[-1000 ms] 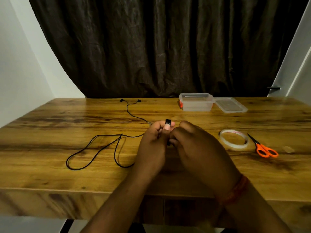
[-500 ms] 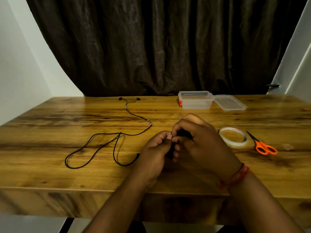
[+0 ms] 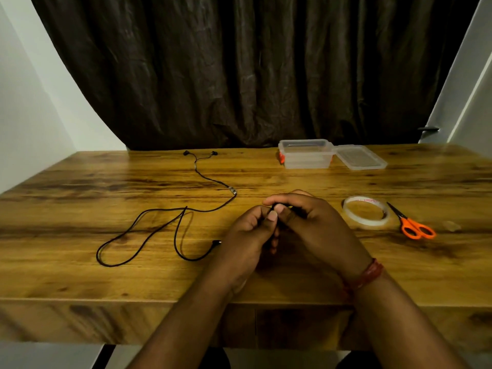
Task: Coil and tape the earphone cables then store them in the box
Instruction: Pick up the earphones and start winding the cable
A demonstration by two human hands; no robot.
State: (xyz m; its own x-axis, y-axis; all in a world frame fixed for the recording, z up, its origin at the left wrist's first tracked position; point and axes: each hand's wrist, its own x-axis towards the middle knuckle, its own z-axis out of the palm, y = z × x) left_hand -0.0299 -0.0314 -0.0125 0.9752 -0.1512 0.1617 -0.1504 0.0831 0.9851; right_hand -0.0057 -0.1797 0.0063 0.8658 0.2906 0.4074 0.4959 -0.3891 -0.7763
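Two hands together at table centre, pinching a small black bit of cable (image 3: 273,208), mostly hidden by fingers, so can't tell how much is coiled. Left hand (image 3: 246,237) curled, thumb and forefinger gripping it; right hand (image 3: 312,223) curled over from the right, fingertips meeting the left's, also on it. Red thread band (image 3: 364,275) on right wrist.

Second earphone cable (image 3: 159,230), black, lies loose on the wooden table (image 3: 80,283) left of the hands: buds at the far edge, inline remote midway, looped toward the near-left, plug end just beside the left hand, not touching.

Clear plastic box (image 3: 306,154) open at far right-centre, its lid (image 3: 360,157) flat beside it on the right, touching. Tape roll (image 3: 365,214) flat, right of the hands. Orange-handled scissors (image 3: 412,225) just right of the roll. Dark curtain (image 3: 239,70) behind.
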